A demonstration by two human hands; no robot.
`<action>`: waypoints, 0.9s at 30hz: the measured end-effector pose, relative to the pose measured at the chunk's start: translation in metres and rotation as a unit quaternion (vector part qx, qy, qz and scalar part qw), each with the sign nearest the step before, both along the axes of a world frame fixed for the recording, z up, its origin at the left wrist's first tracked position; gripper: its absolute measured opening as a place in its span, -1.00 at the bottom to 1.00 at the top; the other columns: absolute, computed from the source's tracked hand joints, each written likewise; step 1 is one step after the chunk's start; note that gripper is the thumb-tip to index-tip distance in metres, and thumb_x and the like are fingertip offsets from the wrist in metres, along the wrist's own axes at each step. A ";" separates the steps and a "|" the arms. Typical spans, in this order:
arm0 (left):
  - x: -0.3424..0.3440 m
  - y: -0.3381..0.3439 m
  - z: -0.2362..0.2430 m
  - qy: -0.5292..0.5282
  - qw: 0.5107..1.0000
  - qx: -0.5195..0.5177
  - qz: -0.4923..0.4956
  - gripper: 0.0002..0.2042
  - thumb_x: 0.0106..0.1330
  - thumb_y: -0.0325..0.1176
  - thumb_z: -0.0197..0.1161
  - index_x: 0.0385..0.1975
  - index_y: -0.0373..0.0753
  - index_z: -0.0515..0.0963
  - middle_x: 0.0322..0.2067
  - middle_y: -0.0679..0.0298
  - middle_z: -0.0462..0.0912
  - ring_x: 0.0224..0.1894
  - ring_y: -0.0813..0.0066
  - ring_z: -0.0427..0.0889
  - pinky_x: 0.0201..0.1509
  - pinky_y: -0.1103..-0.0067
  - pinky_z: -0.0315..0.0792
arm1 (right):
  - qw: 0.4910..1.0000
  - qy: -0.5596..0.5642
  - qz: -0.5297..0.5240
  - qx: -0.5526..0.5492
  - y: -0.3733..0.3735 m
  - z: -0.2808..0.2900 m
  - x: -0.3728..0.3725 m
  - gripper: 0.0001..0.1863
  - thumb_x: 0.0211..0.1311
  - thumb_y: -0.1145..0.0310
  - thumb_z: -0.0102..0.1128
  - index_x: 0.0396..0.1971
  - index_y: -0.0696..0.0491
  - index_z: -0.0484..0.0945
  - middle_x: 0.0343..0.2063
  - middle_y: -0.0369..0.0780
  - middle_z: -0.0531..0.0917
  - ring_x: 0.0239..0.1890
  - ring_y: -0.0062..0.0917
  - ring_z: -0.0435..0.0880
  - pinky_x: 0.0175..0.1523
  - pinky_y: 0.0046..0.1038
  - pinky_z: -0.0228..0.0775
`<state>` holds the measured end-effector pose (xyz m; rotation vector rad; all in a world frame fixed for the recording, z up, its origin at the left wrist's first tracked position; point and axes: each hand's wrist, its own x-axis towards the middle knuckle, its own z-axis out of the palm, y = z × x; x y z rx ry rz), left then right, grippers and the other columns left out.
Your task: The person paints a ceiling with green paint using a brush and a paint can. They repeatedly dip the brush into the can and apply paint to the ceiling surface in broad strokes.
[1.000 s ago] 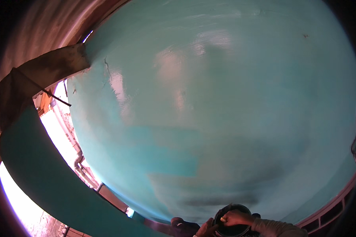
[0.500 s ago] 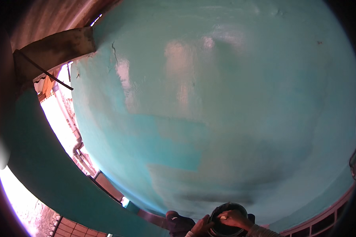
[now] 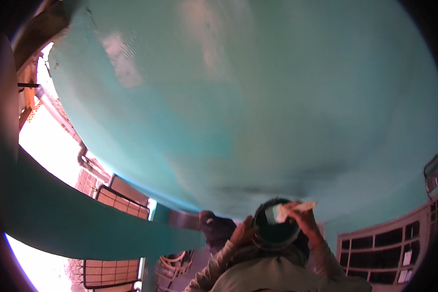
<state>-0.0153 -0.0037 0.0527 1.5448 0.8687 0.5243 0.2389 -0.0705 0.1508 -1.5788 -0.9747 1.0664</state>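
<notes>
Right grip point(image 3: 304, 220) clasping paintbrush point(image 3: 281, 214) over bucket point(image 3: 276, 245); left grip point(image 3: 243, 232) holding bucket's side.

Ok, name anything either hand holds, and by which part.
The right hand holds a paintbrush by its handle; the left hand is on the left side of the bucket, its grip unclear.

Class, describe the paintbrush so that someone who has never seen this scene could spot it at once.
Start at the huge teal wall and drop to its lower part, where a round dark bucket shows. Over its mouth, the right hand holds the paintbrush, set apart from the dark bucket by its pale handle and teal-tinted bristles.
</notes>
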 end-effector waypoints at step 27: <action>0.002 0.000 -0.008 -0.006 0.999 0.033 0.001 -0.59 0.29 -0.12 0.22 -0.11 -0.34 0.33 -0.33 -0.23 0.56 -0.21 -0.19 0.61 -0.13 0.15 0.41 | 0.887 0.380 0.029 0.262 0.068 0.089 -0.061 -0.53 0.40 0.23 0.16 0.25 0.02 0.39 0.17 -0.17 0.54 0.04 -0.30 0.65 -0.20 -0.23 0.68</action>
